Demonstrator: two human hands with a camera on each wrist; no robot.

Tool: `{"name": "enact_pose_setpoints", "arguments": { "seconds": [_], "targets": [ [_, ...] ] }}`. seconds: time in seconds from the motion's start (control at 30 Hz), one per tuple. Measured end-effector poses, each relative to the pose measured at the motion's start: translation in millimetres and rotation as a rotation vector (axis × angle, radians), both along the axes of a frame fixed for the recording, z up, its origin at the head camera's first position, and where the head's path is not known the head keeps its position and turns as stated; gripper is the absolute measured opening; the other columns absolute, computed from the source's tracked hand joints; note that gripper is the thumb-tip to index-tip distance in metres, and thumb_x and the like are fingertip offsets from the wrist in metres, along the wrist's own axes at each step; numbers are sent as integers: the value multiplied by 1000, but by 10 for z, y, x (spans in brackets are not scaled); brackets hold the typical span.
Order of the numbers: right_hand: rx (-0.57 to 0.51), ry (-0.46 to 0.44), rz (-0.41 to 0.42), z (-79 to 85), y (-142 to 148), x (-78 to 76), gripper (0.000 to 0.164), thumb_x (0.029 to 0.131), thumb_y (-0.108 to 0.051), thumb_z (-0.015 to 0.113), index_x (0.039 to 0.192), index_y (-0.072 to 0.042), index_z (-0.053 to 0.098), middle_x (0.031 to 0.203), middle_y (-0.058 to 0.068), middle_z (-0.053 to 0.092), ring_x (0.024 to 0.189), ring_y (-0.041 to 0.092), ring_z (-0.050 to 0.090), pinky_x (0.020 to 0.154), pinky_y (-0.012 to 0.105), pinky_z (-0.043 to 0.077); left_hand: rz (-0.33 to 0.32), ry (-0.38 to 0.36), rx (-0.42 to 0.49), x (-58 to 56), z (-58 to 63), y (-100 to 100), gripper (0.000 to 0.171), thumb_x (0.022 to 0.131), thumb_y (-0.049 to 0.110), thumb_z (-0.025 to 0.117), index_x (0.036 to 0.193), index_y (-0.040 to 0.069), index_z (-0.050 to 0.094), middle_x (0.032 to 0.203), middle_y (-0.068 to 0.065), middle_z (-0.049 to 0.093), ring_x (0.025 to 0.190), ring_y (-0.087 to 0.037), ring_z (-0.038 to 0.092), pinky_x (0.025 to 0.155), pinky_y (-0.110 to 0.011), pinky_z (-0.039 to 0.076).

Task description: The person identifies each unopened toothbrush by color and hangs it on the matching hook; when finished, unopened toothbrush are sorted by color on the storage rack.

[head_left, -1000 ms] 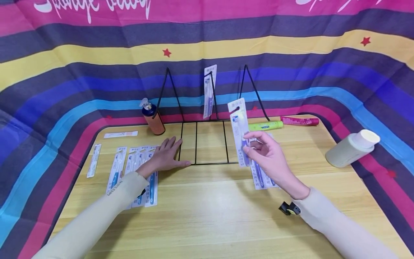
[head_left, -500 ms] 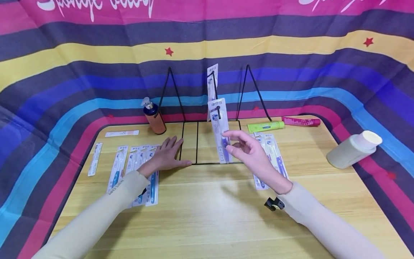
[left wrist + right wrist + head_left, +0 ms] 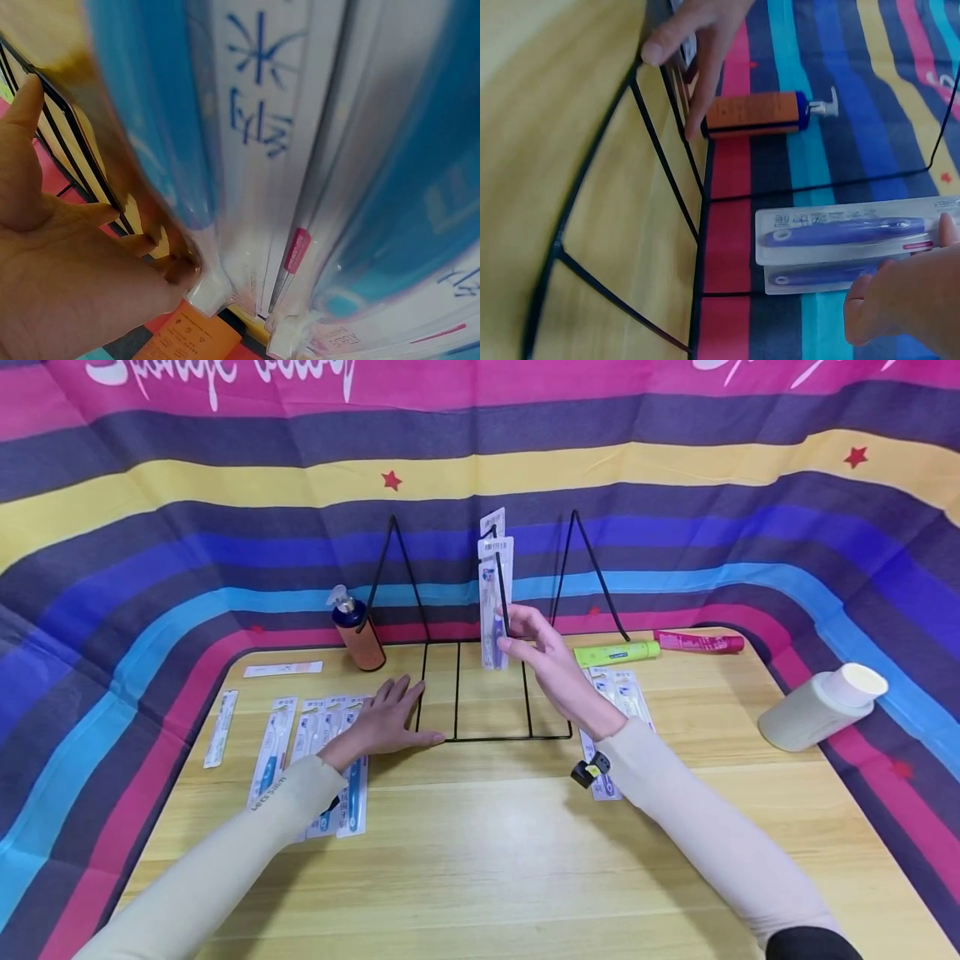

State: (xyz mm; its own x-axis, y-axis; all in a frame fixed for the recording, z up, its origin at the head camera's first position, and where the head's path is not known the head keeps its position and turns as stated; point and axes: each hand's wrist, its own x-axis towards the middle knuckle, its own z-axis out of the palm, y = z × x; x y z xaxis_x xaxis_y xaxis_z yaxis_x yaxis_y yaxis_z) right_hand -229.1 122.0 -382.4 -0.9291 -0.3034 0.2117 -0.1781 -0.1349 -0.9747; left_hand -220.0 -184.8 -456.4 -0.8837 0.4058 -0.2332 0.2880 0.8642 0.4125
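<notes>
With thumb and fingertips my right hand (image 3: 543, 652) pinches the lower part of a packaged purple toothbrush (image 3: 487, 610). The pack stands upright at the middle arm of a black wire rack (image 3: 457, 693), and a black rod crosses its front. Directly behind it hangs another packaged toothbrush (image 3: 492, 518), mostly covered; in the right wrist view this rear pack (image 3: 810, 280) shows below the held one. My left hand (image 3: 382, 722) rests, fingers spread, at the left side of the rack's base. Packaged blue toothbrushes (image 3: 352, 793) lie under and beside the left wrist.
An orange pump bottle (image 3: 360, 639) stands behind the rack's left side. Packaged purple toothbrushes (image 3: 628, 693) lie right, partly under my right arm. Beyond them are a green tube (image 3: 615, 653), a pink tube (image 3: 697, 642) and a pale bottle (image 3: 806, 718). Two slim packets (image 3: 281, 669) lie far left.
My right hand has carried the toothbrush pack leftward and away from me, from the rack's right side to its middle arm, in front of the hanging pack. My left hand has stayed put.
</notes>
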Motion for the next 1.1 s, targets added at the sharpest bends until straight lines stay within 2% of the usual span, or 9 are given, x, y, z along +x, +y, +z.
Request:
{"name": "enact_pose_setpoints", "arguments": {
  "seconds": [0.13, 0.37, 0.57, 0.73, 0.87, 1.1],
  "targets": [
    [-13, 3, -12, -6, -35, -143, 52, 104, -15, 69, 153, -6, 53, 156, 10, 53, 143, 28, 48, 119, 50, 36, 1, -3, 5, 7, -2, 7, 108, 99, 64, 72, 174, 5, 21, 179, -27, 9, 163, -53, 5, 122, -79, 9],
    [8, -17, 18, -33, 22, -262, 60, 102, -14, 72, 156, -7, 48, 155, 14, 52, 145, 34, 48, 118, 51, 41, 3, -6, 12, 13, 0, -4, 109, 99, 64, 72, 174, 5, 21, 179, -27, 9, 163, -53, 4, 123, -78, 9],
    [89, -4, -45, -125, 206, -289, 61, 101, -17, 74, 157, -8, 50, 155, 13, 49, 145, 37, 41, 113, 45, 39, -3, -12, 16, 8, -1, -1, 110, 98, 64, 72, 175, 5, 20, 179, -26, 7, 163, -52, 3, 123, -78, 8],
    [125, -5, -72, -243, 466, -231, 63, 102, -17, 72, 159, -6, 47, 161, 15, 45, 143, 35, 42, 116, 46, 38, -5, -15, 17, -10, -16, -17, 112, 97, 66, 72, 175, 6, 18, 180, -26, 4, 163, -52, 1, 123, -78, 7],
    [124, -59, -113, -372, 749, -118, 60, 106, -12, 68, 160, -3, 44, 162, 18, 45, 139, 30, 51, 118, 43, 41, -3, -11, 13, -11, -19, -25, 112, 97, 66, 71, 175, 7, 17, 180, -25, 5, 163, -51, 1, 123, -78, 7],
    [309, -171, -248, -503, 1315, 195, 68, 109, -18, 68, 167, -3, 38, 165, 18, 46, 125, 15, 59, 108, 33, 50, 1, -18, 9, 13, -17, -29, 111, 98, 67, 71, 175, 7, 18, 180, -24, 6, 164, -51, 2, 123, -78, 7]
  ]
}}
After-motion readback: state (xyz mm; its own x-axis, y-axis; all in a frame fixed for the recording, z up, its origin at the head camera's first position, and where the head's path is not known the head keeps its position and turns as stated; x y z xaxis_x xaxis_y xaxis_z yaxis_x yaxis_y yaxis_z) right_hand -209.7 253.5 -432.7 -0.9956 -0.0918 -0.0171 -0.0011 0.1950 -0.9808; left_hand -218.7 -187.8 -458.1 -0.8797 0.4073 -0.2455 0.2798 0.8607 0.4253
